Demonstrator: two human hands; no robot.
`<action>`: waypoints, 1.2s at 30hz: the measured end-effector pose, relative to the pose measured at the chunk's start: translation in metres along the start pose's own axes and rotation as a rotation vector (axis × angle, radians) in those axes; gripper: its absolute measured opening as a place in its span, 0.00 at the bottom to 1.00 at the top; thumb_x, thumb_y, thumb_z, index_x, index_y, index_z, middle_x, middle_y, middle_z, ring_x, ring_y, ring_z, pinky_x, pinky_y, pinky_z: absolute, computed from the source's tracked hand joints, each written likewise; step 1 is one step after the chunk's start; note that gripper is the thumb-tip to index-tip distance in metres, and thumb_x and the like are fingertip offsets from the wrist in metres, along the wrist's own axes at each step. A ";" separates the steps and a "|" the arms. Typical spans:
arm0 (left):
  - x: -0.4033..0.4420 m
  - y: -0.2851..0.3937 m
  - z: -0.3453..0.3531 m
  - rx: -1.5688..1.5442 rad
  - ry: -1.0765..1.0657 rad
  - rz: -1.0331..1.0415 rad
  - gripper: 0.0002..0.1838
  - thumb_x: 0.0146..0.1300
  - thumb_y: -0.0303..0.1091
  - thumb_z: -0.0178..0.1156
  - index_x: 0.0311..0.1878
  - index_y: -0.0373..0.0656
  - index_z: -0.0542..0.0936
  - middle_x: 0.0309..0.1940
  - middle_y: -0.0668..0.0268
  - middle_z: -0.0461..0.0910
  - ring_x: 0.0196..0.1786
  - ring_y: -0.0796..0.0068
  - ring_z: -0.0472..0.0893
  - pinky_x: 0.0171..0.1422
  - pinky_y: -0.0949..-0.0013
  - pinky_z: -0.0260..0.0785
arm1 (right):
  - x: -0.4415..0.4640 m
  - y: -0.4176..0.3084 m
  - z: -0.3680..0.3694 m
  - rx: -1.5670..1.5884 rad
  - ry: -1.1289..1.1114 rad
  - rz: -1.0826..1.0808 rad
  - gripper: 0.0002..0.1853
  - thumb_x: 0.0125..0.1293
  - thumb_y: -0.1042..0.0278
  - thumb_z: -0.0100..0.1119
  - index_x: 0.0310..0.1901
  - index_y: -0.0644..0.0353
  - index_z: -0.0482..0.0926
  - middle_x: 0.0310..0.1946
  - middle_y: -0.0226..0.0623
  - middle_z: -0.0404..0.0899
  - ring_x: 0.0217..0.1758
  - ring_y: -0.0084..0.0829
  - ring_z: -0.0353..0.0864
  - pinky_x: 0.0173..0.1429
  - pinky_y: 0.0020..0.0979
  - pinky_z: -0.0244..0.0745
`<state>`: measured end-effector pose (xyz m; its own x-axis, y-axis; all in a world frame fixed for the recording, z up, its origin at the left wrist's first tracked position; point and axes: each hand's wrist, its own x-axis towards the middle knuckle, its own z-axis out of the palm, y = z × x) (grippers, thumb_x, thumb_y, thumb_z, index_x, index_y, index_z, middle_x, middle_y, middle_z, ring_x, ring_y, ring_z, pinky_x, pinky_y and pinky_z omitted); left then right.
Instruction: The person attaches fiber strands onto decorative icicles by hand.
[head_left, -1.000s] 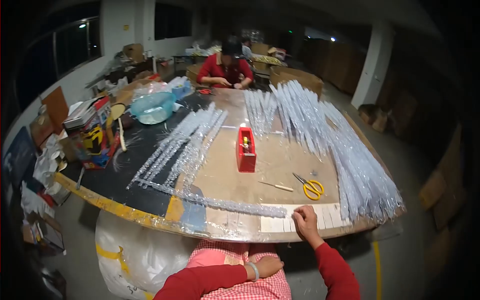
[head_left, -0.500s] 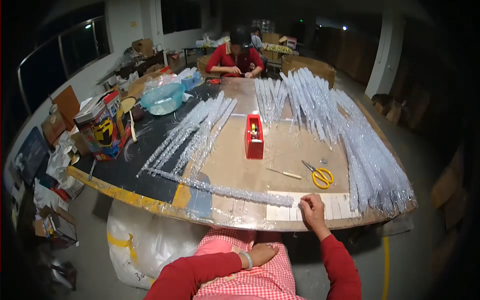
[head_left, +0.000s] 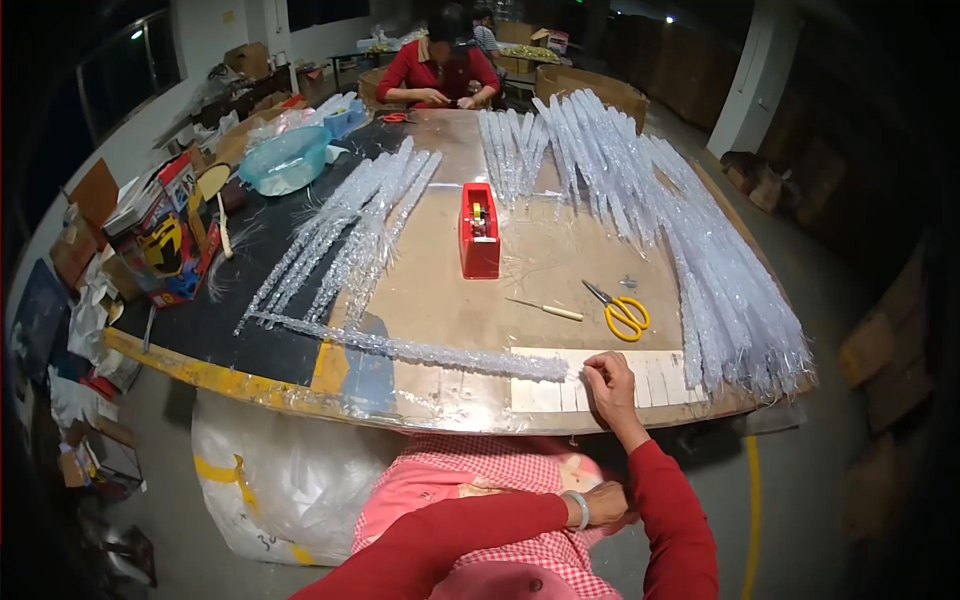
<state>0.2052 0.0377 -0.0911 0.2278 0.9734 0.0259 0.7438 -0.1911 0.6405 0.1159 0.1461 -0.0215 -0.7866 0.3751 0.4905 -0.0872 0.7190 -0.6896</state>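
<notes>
A long silvery tinsel strip lies along the table's near edge, its right end over a white marked board. My right hand is closed in a pinch at that end, on the board; what its fingertips hold is too small to make out. Low in my lap, my left hand rests on the checked apron, near my right forearm, its fingers mostly hidden. Beyond the board lie yellow-handled scissors and a thin pointed tool. A red tape dispenser stands mid-table.
Tinsel strips are heaped on the right, with more at the back and on the left. A blue basin and a box stand left. Across the table sits a person in red. A plastic sack is below.
The view has tilted and shifted. My left hand has moved right across my lap, toward my right forearm. My right hand remains at the strip's right end.
</notes>
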 end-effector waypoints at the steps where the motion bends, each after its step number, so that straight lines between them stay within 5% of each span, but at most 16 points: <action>1: -0.002 0.001 0.004 0.006 -0.060 0.081 0.12 0.58 0.32 0.56 0.41 0.35 0.77 0.32 0.46 0.82 0.36 0.45 0.83 0.50 0.49 0.73 | 0.000 0.000 0.000 -0.009 -0.001 -0.008 0.03 0.59 0.77 0.64 0.34 0.64 0.79 0.31 0.40 0.79 0.38 0.39 0.77 0.41 0.35 0.73; 2: -0.004 -0.002 0.009 -0.001 -0.061 0.083 0.12 0.58 0.32 0.56 0.41 0.35 0.77 0.32 0.46 0.82 0.36 0.45 0.83 0.50 0.49 0.73 | 0.000 0.000 0.000 -0.018 -0.003 -0.016 0.03 0.60 0.78 0.64 0.34 0.64 0.79 0.31 0.40 0.79 0.38 0.39 0.77 0.41 0.35 0.73; 4: -0.011 -0.015 0.020 -0.031 -0.208 -0.005 0.17 0.61 0.34 0.59 0.52 0.37 0.76 0.47 0.49 0.82 0.52 0.48 0.82 0.66 0.40 0.65 | 0.000 0.001 -0.002 -0.005 -0.005 -0.008 0.03 0.60 0.78 0.64 0.34 0.64 0.79 0.30 0.40 0.79 0.37 0.38 0.77 0.40 0.34 0.73; 5: -0.027 -0.014 -0.001 -0.021 -0.274 0.042 0.18 0.65 0.33 0.57 0.56 0.39 0.73 0.57 0.49 0.77 0.65 0.47 0.73 0.73 0.33 0.52 | -0.002 0.001 -0.002 -0.006 0.004 -0.002 0.03 0.60 0.78 0.64 0.34 0.64 0.79 0.30 0.39 0.78 0.36 0.37 0.77 0.40 0.34 0.73; 7: -0.054 -0.024 -0.013 0.000 -0.131 0.058 0.16 0.66 0.33 0.56 0.55 0.39 0.74 0.63 0.50 0.71 0.73 0.46 0.64 0.73 0.36 0.53 | -0.001 0.000 -0.001 0.018 0.033 0.004 0.03 0.60 0.78 0.64 0.34 0.63 0.79 0.30 0.38 0.78 0.35 0.36 0.76 0.39 0.33 0.72; 9: -0.089 -0.041 -0.018 0.156 0.183 0.065 0.13 0.68 0.33 0.55 0.51 0.38 0.76 0.61 0.49 0.72 0.71 0.47 0.66 0.70 0.42 0.59 | -0.002 0.004 -0.001 0.011 0.029 -0.001 0.02 0.61 0.79 0.63 0.35 0.64 0.79 0.31 0.37 0.78 0.34 0.32 0.76 0.39 0.30 0.72; 13: -0.125 -0.054 -0.051 0.198 0.310 0.004 0.14 0.66 0.33 0.56 0.52 0.38 0.76 0.56 0.52 0.74 0.64 0.51 0.72 0.64 0.52 0.66 | -0.001 0.004 -0.002 0.012 0.020 -0.005 0.02 0.62 0.79 0.63 0.36 0.65 0.79 0.32 0.37 0.77 0.33 0.27 0.76 0.39 0.27 0.72; 15: -0.131 -0.039 -0.063 0.208 0.402 -0.110 0.13 0.61 0.33 0.58 0.46 0.37 0.78 0.46 0.56 0.77 0.52 0.56 0.76 0.56 0.58 0.69 | -0.003 0.004 -0.001 0.016 0.011 0.010 0.03 0.62 0.79 0.63 0.37 0.65 0.79 0.32 0.37 0.77 0.33 0.27 0.76 0.39 0.27 0.72; 19: -0.108 -0.041 -0.049 0.346 0.476 -0.009 0.05 0.58 0.31 0.57 0.31 0.40 0.79 0.35 0.59 0.77 0.42 0.61 0.77 0.48 0.60 0.70 | -0.003 0.003 0.000 0.033 0.038 0.024 0.02 0.61 0.77 0.64 0.35 0.64 0.80 0.30 0.38 0.79 0.35 0.35 0.77 0.40 0.33 0.73; 23: -0.082 -0.038 -0.042 0.307 0.530 0.041 0.05 0.58 0.32 0.57 0.30 0.43 0.78 0.35 0.61 0.77 0.37 0.60 0.78 0.44 0.58 0.71 | -0.004 0.005 0.000 0.045 0.029 0.021 0.02 0.61 0.76 0.64 0.35 0.64 0.80 0.31 0.39 0.79 0.36 0.36 0.77 0.40 0.33 0.73; 28: -0.022 -0.005 -0.010 0.274 0.342 0.133 0.05 0.56 0.32 0.58 0.33 0.43 0.80 0.33 0.60 0.82 0.39 0.63 0.84 0.35 0.60 0.73 | -0.004 0.013 0.002 0.027 0.020 0.015 0.04 0.61 0.74 0.64 0.36 0.64 0.81 0.31 0.42 0.79 0.36 0.38 0.79 0.40 0.35 0.74; 29: -0.010 0.008 -0.007 0.234 0.342 0.127 0.05 0.56 0.32 0.58 0.33 0.43 0.80 0.33 0.60 0.82 0.39 0.63 0.84 0.35 0.60 0.73 | -0.004 0.016 0.002 0.012 0.007 0.031 0.04 0.61 0.74 0.63 0.37 0.64 0.82 0.32 0.42 0.79 0.36 0.38 0.79 0.41 0.35 0.74; 31: 0.006 0.036 -0.007 0.341 -0.009 0.111 0.08 0.57 0.32 0.58 0.39 0.43 0.81 0.36 0.59 0.85 0.41 0.61 0.85 0.42 0.57 0.74 | -0.004 0.011 0.000 0.022 0.000 -0.013 0.05 0.62 0.73 0.63 0.37 0.64 0.82 0.31 0.43 0.79 0.36 0.40 0.79 0.41 0.36 0.74; 36: -0.006 0.040 0.015 0.228 0.022 -0.062 0.13 0.60 0.30 0.57 0.48 0.44 0.80 0.43 0.57 0.85 0.49 0.56 0.84 0.64 0.48 0.64 | -0.003 0.013 0.001 0.069 -0.019 0.020 0.04 0.62 0.76 0.64 0.36 0.64 0.80 0.32 0.39 0.79 0.34 0.34 0.77 0.40 0.32 0.73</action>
<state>0.2431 0.0228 -0.0774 0.1655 0.9861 0.0105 0.8791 -0.1524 0.4515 0.1160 0.1536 -0.0322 -0.7999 0.3777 0.4664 -0.1127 0.6688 -0.7348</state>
